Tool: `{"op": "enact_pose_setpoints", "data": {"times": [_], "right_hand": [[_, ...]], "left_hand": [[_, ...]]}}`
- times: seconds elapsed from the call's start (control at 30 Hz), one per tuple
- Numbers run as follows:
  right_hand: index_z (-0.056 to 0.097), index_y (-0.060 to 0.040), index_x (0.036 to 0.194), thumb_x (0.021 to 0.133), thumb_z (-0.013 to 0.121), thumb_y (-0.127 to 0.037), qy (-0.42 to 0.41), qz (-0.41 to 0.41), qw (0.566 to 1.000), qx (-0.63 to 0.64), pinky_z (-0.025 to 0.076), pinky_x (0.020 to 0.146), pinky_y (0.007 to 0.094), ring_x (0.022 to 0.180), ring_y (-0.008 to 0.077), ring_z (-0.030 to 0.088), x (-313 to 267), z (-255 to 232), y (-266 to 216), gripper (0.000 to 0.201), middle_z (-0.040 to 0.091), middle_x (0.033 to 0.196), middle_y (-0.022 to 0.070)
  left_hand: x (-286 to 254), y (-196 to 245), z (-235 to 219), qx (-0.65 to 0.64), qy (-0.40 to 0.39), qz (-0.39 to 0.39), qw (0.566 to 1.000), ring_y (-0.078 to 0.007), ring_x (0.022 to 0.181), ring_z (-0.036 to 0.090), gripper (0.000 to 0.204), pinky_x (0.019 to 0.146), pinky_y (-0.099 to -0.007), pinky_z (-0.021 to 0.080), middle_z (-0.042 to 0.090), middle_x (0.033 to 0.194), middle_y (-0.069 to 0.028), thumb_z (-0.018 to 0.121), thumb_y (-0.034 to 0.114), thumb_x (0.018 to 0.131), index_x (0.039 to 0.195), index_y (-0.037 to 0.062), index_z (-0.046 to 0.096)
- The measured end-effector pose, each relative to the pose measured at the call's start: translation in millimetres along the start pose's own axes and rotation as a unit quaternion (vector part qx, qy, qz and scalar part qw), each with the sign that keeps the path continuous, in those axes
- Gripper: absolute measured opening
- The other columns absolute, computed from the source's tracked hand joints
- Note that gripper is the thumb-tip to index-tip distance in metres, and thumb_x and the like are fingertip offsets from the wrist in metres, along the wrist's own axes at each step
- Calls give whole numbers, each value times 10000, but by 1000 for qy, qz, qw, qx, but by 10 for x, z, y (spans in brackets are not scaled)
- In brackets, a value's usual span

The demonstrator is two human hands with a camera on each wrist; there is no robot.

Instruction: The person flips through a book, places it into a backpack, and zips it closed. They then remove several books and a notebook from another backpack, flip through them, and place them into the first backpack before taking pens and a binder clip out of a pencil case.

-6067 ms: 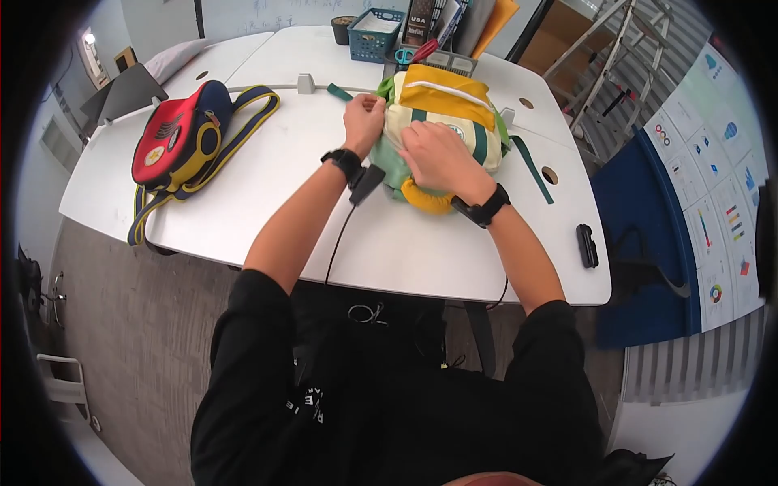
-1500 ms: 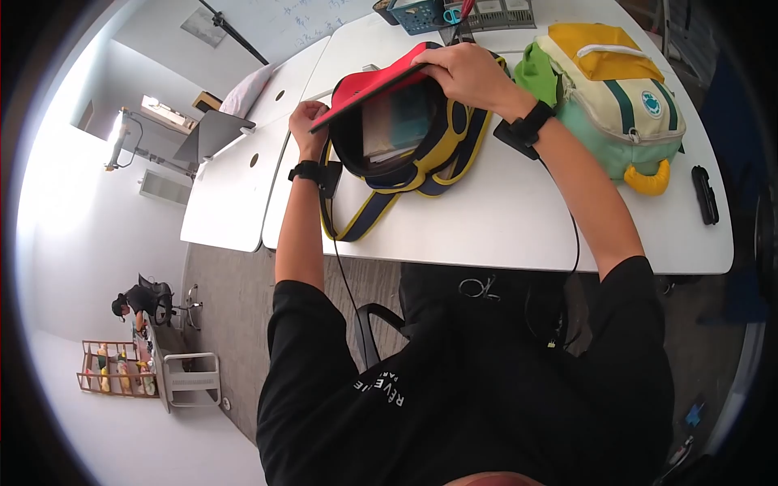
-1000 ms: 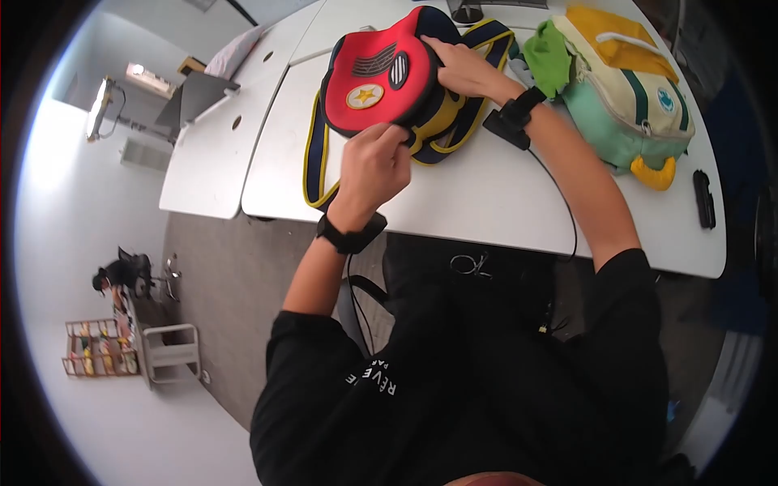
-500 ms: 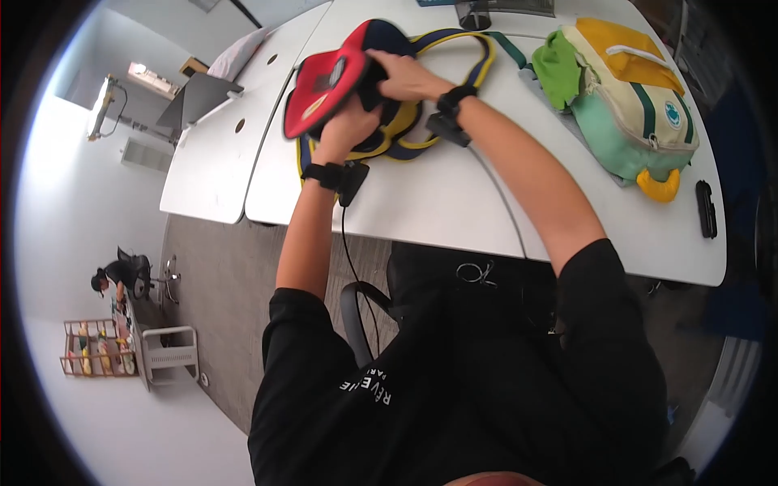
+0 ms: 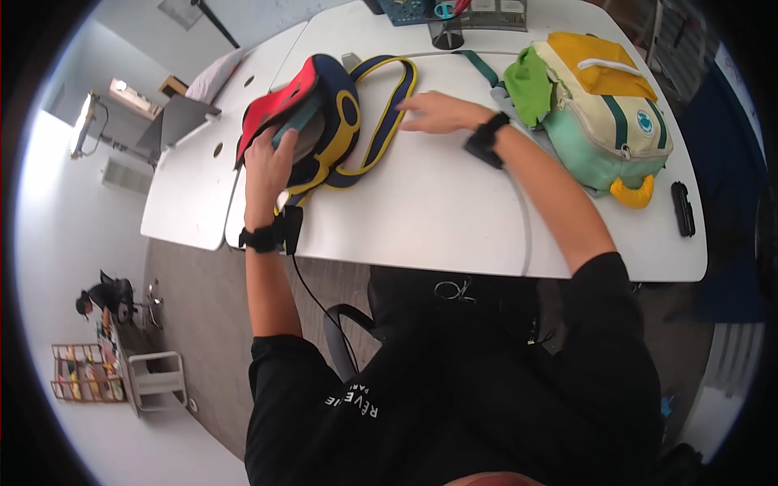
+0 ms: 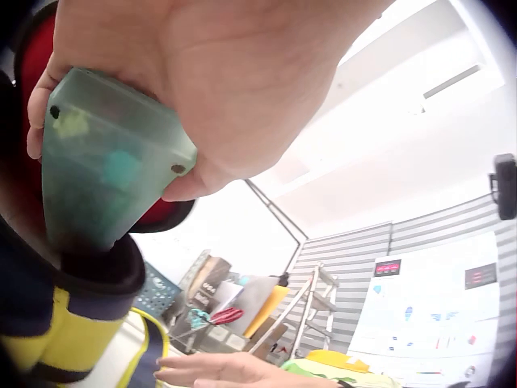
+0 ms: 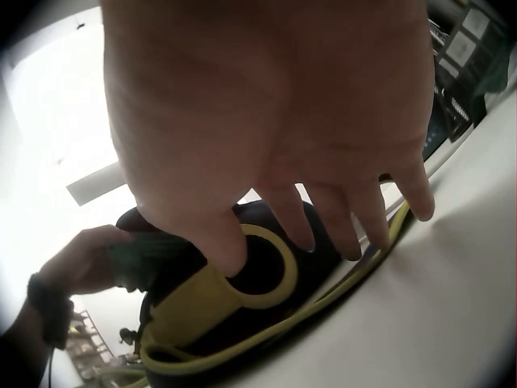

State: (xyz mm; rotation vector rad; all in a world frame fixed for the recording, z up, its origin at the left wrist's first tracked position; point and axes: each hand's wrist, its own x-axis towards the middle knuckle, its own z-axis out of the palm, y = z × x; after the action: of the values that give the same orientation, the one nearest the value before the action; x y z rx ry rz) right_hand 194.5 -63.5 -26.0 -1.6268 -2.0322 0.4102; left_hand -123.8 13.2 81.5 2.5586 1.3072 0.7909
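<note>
My left hand point(image 5: 267, 174) reaches into the mouth of the red and navy children's backpack point(image 5: 350, 121), which leans on the table with its red flap raised. In the left wrist view, that hand grips a translucent green plastic case point(image 6: 113, 162) with dark round dots at its corners. The case's lower end is down in the bag's opening. My right hand point(image 5: 446, 113) hovers to the right of the bag, fingers spread and holding nothing. Beneath its fingertips runs the bag's navy strap point(image 5: 395, 109) with yellow edging.
A green and cream backpack point(image 5: 596, 142) with a yellow pocket lies on the right. Beyond it is a small black object point(image 5: 682, 209) near the table's edge. A black mesh cup point(image 5: 446, 34) and a blue basket point(image 5: 403, 11) stand at the back. A laptop point(image 5: 174, 128) sits left.
Both hands have gone from the green backpack to the red one. Its flap was lifted, lowered, then lifted again. Lately the right hand left the bag, and the left hand now grips the case.
</note>
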Motion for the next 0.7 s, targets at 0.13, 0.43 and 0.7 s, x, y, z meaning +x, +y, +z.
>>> {"op": "enact_pose_setpoints", "data": {"times": [0.13,0.43,0.7], "right_hand": [[598,52,1279,919,633,-383,-27,7,998,-62,458,1036,417,1206,377,586,-699,-238,149,566,628,1270,248],[529,-2,1378,941,622,-359,-48,86,994,-36,436,1058,418,1249,369,551,-1290,-475,-103,572,594,1330,235],[324,-60,1533,834,775,-214,69,6,994,-88,337,1163,417,1415,376,395,-1477,-467,-216,846,366,1549,233]], "left_hand": [[-668,237,99,-63,34,55,996,-426,988,640,410,910,-456,478,676,1050,-293,625,288,915,1166,-33,674],[-1282,676,151,-70,125,125,982,-426,1086,581,433,960,-467,457,598,1187,-301,661,191,897,1266,-33,629],[-1121,880,923,-144,-45,226,962,-415,1197,509,483,1045,-455,412,537,1331,-255,680,167,876,1326,16,589]]}}
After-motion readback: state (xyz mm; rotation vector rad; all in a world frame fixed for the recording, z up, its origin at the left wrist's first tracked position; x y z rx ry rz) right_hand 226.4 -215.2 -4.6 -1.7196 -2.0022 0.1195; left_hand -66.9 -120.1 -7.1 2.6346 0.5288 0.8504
